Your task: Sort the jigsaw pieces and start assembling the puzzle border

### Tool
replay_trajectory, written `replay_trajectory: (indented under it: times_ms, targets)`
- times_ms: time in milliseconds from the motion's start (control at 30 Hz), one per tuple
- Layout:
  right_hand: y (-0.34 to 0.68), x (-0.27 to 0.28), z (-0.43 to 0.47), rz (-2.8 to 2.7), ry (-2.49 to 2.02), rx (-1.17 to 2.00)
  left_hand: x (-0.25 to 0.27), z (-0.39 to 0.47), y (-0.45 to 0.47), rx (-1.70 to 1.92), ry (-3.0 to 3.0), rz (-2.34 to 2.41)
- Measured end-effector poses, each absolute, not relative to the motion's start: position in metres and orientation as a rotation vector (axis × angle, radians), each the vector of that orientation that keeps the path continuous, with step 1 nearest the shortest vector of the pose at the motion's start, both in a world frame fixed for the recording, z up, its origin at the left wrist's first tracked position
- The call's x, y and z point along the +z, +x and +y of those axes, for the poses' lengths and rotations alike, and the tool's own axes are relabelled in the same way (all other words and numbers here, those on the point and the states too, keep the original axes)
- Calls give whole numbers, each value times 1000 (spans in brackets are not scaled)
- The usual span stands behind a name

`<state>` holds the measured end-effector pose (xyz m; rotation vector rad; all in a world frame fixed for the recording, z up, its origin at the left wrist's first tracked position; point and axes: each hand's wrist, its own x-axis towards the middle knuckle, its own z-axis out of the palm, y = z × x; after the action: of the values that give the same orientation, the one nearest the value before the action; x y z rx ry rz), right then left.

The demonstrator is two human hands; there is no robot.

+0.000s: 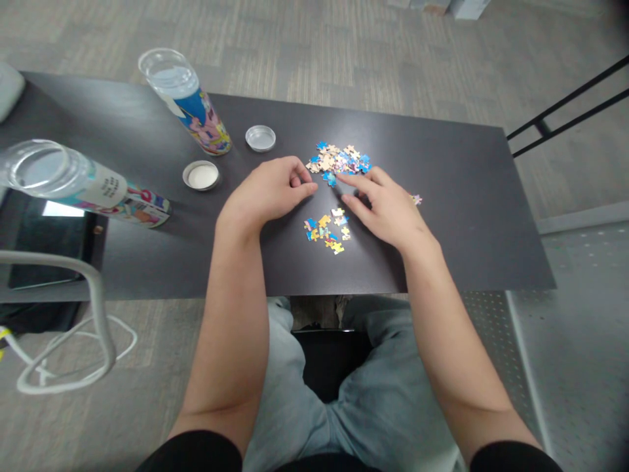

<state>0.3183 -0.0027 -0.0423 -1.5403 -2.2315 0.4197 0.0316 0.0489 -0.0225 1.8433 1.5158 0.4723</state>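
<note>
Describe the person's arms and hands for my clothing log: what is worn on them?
Both forearms are bare. The left hand and right hand wear no gloves, rings or watch that I can see. Short black sleeves end near the elbows, at the picture's lower edge.

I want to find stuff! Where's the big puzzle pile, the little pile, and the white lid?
big puzzle pile point(339, 160), head view, pile's middle
little pile point(328, 229), head view, centre pieces
white lid point(201, 176), head view, white inside
</note>
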Motion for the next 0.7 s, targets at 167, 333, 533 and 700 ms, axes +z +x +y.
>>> replay_trajectory:
  times_ms: [167, 333, 533, 700]
  targets:
    - [309, -50, 5, -2275, -1511, 469, -29, 51, 51, 543, 1849, 1683]
    - [328, -48, -4, -2306, -1432, 511, -29, 53, 67, 541, 1807, 1769]
    - [343, -33, -15, -2272, -1354, 685, -31, 57, 64, 563, 1807, 1703]
    - [348, -29, -13, -2169, -1386, 738, -32, 59, 65, 555, 1774, 1776]
